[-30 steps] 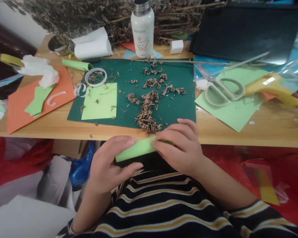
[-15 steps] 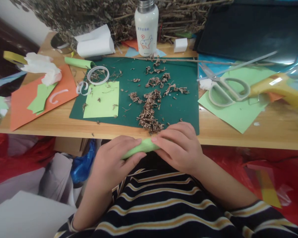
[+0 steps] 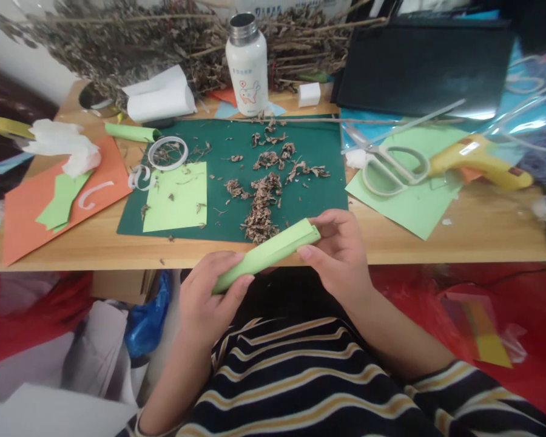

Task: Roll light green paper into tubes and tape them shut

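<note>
A rolled tube of light green paper (image 3: 273,247) is held at the table's front edge, its right end tilted up. My left hand (image 3: 209,288) wraps round the tube's left end, thumb in front. At the other end, my right hand (image 3: 339,252) grips the tube between thumb and fingers; a folded edge shows there. Just beyond the tube, a heap of crumbled dried leaves (image 3: 261,209) lies on the green cutting mat (image 3: 227,200). A light green paper square (image 3: 177,203) with leaf bits on it rests on the mat's left side.
Scissors (image 3: 391,170) and a yellow glue gun (image 3: 482,159) lie at right on green paper (image 3: 418,212). A white bottle (image 3: 248,73) stands uncapped behind the mat. Orange paper (image 3: 22,206), a tape ring (image 3: 167,153) and another green roll (image 3: 131,132) are at left. Dried branches (image 3: 164,48) line the back.
My right hand has shifted toward the tube's right end and uncovered more of it. That end has risen. The camera view has shifted slightly.
</note>
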`<action>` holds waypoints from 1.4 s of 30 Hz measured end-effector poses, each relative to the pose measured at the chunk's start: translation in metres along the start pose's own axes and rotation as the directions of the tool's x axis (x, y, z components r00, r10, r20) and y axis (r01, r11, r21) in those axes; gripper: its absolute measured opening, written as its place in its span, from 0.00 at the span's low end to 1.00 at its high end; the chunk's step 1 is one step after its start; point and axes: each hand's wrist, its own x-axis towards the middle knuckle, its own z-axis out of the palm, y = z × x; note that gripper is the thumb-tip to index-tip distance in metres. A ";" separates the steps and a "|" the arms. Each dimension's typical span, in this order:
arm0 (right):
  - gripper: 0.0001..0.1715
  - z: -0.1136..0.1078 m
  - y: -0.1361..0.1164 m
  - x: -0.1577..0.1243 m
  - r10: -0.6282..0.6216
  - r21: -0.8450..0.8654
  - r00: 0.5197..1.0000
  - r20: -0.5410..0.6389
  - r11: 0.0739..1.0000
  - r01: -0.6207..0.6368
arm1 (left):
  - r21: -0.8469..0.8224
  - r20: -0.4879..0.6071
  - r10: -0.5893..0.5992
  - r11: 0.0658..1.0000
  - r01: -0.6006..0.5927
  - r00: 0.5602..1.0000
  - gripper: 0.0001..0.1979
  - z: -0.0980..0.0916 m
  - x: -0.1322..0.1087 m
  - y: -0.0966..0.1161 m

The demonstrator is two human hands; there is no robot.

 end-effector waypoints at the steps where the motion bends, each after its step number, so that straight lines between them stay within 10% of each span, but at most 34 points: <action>1: 0.12 0.001 -0.001 0.001 0.012 0.011 1.000 0.015 1.000 -0.012 | 0.011 0.020 0.002 1.000 -0.002 1.000 0.12 0.000 0.001 0.000; 10: 0.06 -0.011 -0.017 0.014 0.153 -0.076 0.933 0.325 0.988 -0.136 | 0.089 0.419 0.073 0.989 -0.121 0.905 0.11 -0.011 0.035 0.010; 16: 0.09 -0.016 -0.017 0.016 0.180 -0.110 0.858 0.481 0.983 -0.145 | -0.020 0.360 0.143 0.989 -0.146 0.922 0.07 0.000 0.038 0.022; 26: 0.07 -0.025 -0.009 0.015 0.085 -0.037 0.816 0.571 0.996 -0.078 | 0.069 0.324 -0.073 0.996 0.054 0.943 0.11 0.002 0.031 0.029; 34: 0.08 -0.023 -0.004 0.013 0.156 0.049 0.789 0.594 0.972 -0.229 | 0.010 0.531 -0.323 0.927 0.376 0.783 0.12 -0.006 0.028 0.026; 37: 0.07 -0.023 -0.004 0.013 0.167 0.000 0.795 0.583 0.979 -0.206 | -0.199 0.608 -0.311 0.831 0.520 0.730 0.08 -0.001 0.025 0.021; 42: 0.04 -0.023 -0.003 0.013 0.144 0.011 0.823 0.550 0.984 -0.179 | -0.562 0.767 -0.109 0.359 0.745 0.632 0.16 0.019 0.018 0.016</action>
